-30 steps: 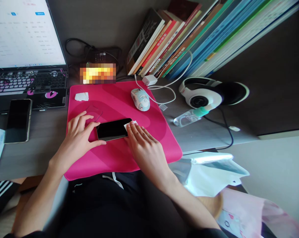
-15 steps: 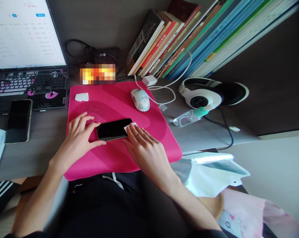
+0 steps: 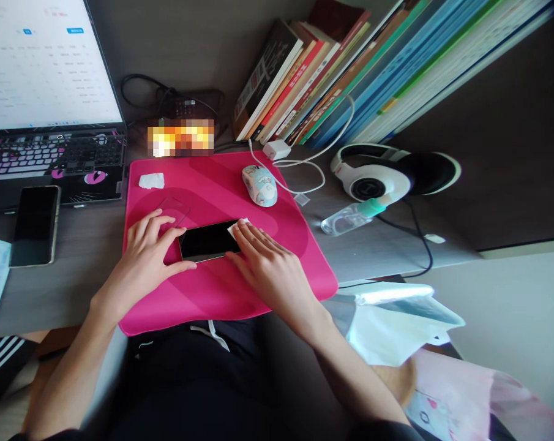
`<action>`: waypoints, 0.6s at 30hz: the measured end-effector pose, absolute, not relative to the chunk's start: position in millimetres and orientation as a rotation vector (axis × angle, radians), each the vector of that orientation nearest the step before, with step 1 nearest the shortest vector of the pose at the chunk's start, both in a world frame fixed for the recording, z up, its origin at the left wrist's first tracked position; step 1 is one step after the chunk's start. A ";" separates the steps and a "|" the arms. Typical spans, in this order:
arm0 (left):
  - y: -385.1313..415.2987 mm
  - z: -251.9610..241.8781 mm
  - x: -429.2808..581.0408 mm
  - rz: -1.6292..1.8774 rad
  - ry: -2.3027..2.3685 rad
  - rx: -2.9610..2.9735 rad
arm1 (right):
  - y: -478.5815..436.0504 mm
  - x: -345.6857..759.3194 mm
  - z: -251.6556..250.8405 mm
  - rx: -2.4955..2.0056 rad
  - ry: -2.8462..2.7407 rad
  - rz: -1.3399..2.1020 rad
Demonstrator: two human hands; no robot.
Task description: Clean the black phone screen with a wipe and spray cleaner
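Note:
A black-screened phone point(image 3: 207, 240) lies flat on the pink desk mat point(image 3: 221, 297). My left hand point(image 3: 148, 251) holds its left end, thumb at the near corner and index finger at the far one. My right hand point(image 3: 274, 266) presses a small white wipe point(image 3: 232, 229) onto the right part of the screen, fingers together and mostly covering the wipe. Just beyond my left fingertips a clear, thin rectangular sheet point(image 3: 181, 211) rests on the mat. A folded white piece point(image 3: 152, 180), perhaps tissue, lies near the mat's far left corner.
A patterned mouse point(image 3: 260, 185) sits on the mat. To the left are a laptop point(image 3: 56, 159) and a second phone point(image 3: 35, 225). Books point(image 3: 299, 86) line the back; a white charger point(image 3: 277, 149), headphones point(image 3: 373, 177) and a spray bottle point(image 3: 345, 220) stand or lie on the right.
My right hand has shifted slightly across the right end of the screen with the wipe under its fingers. The left hand and the phone have stayed in place.

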State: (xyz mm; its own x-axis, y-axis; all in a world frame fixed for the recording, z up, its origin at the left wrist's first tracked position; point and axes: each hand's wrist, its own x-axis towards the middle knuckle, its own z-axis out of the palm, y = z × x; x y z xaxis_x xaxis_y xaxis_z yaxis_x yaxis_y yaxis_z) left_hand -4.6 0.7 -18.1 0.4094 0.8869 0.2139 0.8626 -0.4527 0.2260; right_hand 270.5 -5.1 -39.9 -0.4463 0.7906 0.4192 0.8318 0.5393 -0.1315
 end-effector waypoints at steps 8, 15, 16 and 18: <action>0.5 -18.9 -5.3 0.473 1.602 2.555 | 0.1 270.6 -43.1 -1.338 -2.326 -0.092; 1.5 -19.8 -5.8 0.464 1.614 2.591 | 2.8 267.8 -46.6 -1.345 -2.341 -0.065; 1.5 -19.5 -5.7 0.460 1.616 2.591 | 3.3 267.3 -47.0 -1.343 -2.345 -0.064; 1.5 -19.0 -5.3 0.458 1.617 2.587 | 4.1 266.1 -48.0 -1.346 -2.346 -0.054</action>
State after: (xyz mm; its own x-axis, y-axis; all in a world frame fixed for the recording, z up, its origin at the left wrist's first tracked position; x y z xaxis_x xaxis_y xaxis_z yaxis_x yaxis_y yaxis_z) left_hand -5.3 1.5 -19.0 0.4072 0.8866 0.2192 0.8699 -0.4497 0.2028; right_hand 266.1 4.1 -48.0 -0.4343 0.8142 0.3854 0.8311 0.5272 -0.1772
